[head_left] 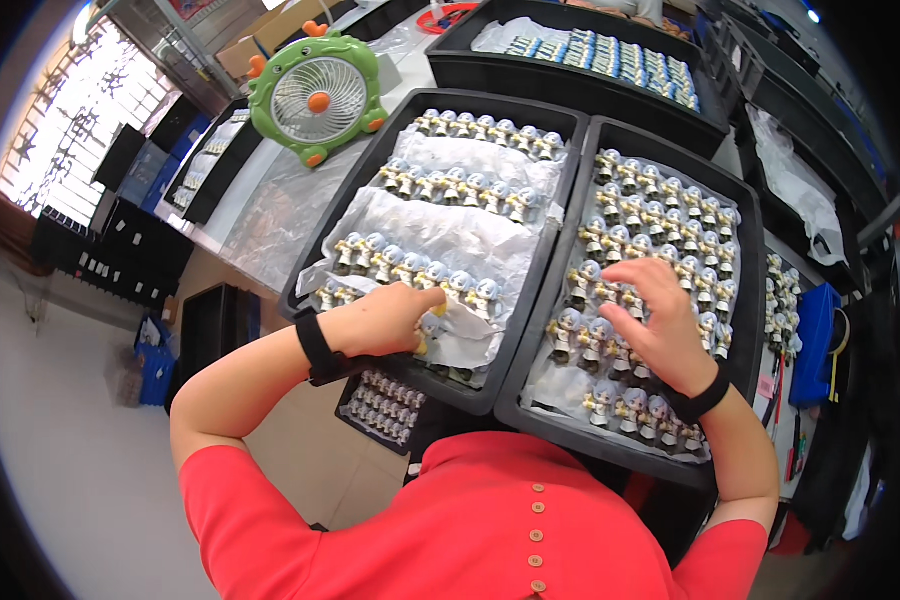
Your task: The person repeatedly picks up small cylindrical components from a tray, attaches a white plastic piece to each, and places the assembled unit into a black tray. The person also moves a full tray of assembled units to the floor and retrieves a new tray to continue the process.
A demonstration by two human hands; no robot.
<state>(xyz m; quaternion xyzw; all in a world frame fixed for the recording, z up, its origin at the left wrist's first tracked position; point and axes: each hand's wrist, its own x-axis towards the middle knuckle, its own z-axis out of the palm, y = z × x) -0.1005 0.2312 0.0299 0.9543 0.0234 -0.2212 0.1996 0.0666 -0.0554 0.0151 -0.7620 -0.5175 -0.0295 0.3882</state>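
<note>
Two black trays lie side by side before me, a left tray point(425, 392) and a right tray point(755, 215), both lined with white sheeting. Small figurines with pale hair and white-and-gold outfits stand in rows in each. My left hand point(395, 312) is over the near rows of the left tray, fingers closed on a figurine point(431, 328) that is partly hidden by them. Above the right tray hovers my right hand point(662, 325), its thumb and index finger apart around a gap. Several figurines point(630, 303) show behind that gap; others lie hidden beneath the hand.
A green animal-shaped fan point(317, 98) stands at the far left of the table. Beyond the trays is another black tray point(580, 88) of blue-and-white pieces. A blue bin point(816, 345) and more figurines point(780, 305) sit at the right. Below, another tray point(382, 408) holds figurines.
</note>
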